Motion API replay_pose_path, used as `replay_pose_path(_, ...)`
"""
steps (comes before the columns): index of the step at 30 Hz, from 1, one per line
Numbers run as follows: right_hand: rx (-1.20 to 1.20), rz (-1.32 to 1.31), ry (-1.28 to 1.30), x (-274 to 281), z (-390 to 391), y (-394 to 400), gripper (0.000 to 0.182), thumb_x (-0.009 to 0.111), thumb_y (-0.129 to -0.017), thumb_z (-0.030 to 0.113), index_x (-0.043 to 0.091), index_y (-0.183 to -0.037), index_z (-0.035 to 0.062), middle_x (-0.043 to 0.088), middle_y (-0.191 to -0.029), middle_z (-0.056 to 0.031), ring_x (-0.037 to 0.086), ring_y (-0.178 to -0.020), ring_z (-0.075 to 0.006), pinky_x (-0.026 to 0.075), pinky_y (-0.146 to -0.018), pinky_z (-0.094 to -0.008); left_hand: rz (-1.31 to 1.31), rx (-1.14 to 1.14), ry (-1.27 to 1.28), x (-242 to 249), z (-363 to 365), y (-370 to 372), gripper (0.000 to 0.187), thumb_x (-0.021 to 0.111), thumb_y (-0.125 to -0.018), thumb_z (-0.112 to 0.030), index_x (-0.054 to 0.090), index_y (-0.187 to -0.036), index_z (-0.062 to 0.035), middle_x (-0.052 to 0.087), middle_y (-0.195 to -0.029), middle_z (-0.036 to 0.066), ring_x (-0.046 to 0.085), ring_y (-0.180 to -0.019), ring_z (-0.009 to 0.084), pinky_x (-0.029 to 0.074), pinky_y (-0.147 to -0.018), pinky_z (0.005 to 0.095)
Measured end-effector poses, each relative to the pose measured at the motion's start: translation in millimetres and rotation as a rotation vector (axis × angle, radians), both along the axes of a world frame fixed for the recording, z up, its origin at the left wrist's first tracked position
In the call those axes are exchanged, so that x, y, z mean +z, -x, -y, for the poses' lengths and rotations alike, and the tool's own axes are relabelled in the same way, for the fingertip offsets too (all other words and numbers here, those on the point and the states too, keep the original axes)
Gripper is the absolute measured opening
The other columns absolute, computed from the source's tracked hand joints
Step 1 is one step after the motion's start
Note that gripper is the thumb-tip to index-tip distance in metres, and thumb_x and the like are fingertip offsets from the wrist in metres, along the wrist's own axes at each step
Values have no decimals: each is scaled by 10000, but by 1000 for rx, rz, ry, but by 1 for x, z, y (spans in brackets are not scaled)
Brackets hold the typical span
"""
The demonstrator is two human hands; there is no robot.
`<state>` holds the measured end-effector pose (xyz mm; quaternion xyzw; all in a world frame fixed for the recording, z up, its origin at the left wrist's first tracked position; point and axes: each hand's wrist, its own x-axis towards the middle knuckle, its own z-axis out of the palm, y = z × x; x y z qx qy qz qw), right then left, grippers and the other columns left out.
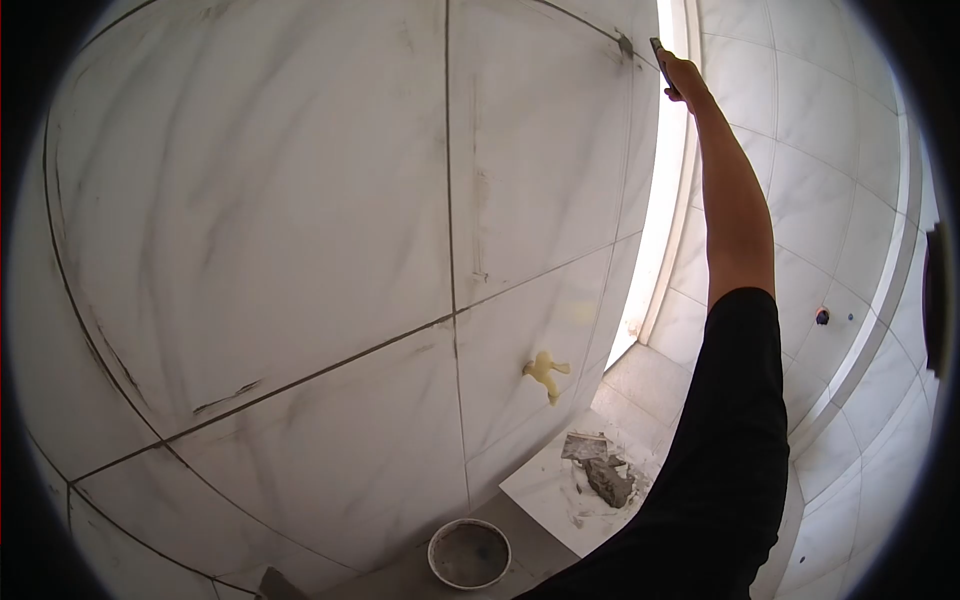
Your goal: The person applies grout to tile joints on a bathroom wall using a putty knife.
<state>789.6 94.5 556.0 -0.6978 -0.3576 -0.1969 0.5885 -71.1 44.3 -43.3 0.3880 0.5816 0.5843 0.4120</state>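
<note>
My right hand (pixel 685 82) is raised high at the end of a stretched arm in a black sleeve. Its fingers are closed round a thin dark flat tool (pixel 656 52), whose exact kind I cannot make out. The hand is in front of the bright window gap (pixel 650 215), beside the upper right edge of the tiled wall (pixel 300 180). Left of it, a dark grey smear of grout (pixel 625 45) marks a tile joint. My left hand is out of view.
Below, a white board (pixel 535 490) carries a lump of grey grout (pixel 608 482) and a flat grey blade-like piece (pixel 585 446). A round bucket (pixel 470 553) stands left of it. A yellowish fitting (pixel 547 375) sticks out from the wall.
</note>
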Motion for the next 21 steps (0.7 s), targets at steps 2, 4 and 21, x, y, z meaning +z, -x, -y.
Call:
replay_pose_path(2,42,-30,-34,8,-20,7,495,575,-884,551,577,-842,57,508,-664,-47,557,-533,-177,471,-456,-285,78,-2,21,6,1,0,371,662,-889,-98,601,-1236,19,664,-1112,89,576,-902,192,486,-797,324)
replay_pose_path(4,65,-48,-58,13,-32,10,558,579,-885,570,607,-905,13,591,-698,-91,587,-531,-199,482,-440,-302,64,-5,-13,14,5,-4,372,679,-880,-107,606,-1223,19,663,-1094,84,575,-906,193,484,-800,325)
replay_pose_path(21,443,-64,37,51,-26,186,322,517,-979,392,596,-974,79,589,-833,-113,588,-718,-265,533,-551,-435,349,22,-22,-7,14,23,363,527,-987,-124,538,-1272,100,581,-1189,157,577,-986,290,514,-772,396)
